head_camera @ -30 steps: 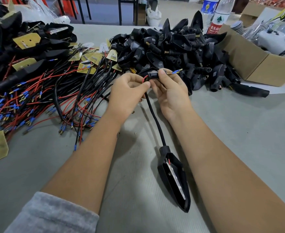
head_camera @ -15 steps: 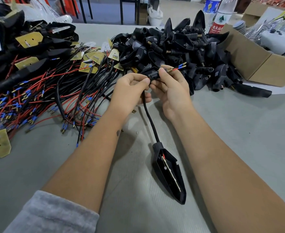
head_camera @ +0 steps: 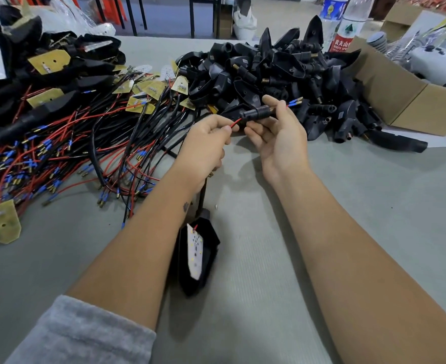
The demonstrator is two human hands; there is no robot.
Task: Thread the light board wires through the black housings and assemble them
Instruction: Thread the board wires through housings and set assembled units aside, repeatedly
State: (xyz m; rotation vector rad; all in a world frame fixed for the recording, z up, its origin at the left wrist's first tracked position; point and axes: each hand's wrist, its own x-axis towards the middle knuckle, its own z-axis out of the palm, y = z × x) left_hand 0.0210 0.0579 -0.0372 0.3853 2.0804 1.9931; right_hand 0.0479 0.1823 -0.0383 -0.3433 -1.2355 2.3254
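Both hands work above the bench (head_camera: 348, 232): the left hand (head_camera: 206, 145) pinches a red wire (head_camera: 235, 124), the right hand (head_camera: 279, 137) grips a black connector sleeve (head_camera: 258, 113). One black housing (head_camera: 198, 258) holding its light board (head_camera: 196, 249) lies between the forearms

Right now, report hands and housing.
Left hand pinches red wire. Right hand grips black stem piece, terminals out its far end. Housing on table, nothing blocking.

Desk (head_camera: 348, 232): grey, faintly ribbed.
Housings (head_camera: 277, 72): black.
Wires (head_camera: 66, 143): red and black, with blue and brass tips.
Boards (head_camera: 49, 61): yellow.
Lit board (head_camera: 195, 249): white, dotted.
Sleeve (head_camera: 80, 334): grey.
Box (head_camera: 411, 101): brown.
Bottle label (head_camera: 344, 42): red and white.
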